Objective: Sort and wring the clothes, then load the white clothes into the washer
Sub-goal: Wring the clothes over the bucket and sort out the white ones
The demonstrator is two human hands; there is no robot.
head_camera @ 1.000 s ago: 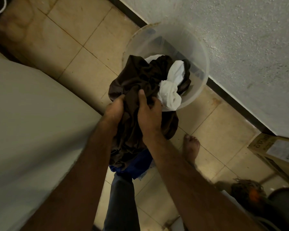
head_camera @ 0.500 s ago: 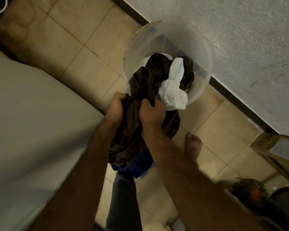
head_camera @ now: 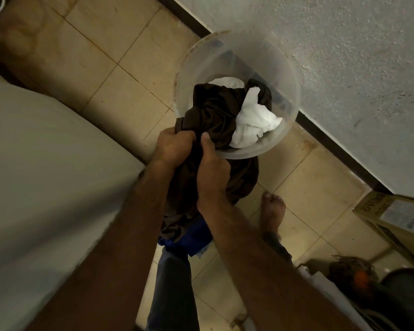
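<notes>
Left grip [head_camera: 172,146], right grip [head_camera: 212,170]: fists clenched on dark garment [head_camera: 213,111] at 7 o'clock rim of bucket [head_camera: 249,56]. White cloth [head_camera: 253,125] inside bucket, 1 o'clock of grips, touching garment. Best: counter-twist over bucket, shed white cloth.

Dark brown garment [head_camera: 215,115], white cloth [head_camera: 253,123], blue fabric [head_camera: 191,237], translucent bucket [head_camera: 285,75]

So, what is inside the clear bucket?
A white cloth and part of the brown cloth that the left hand and right hand grip. The bucket bottom is covered.
</notes>
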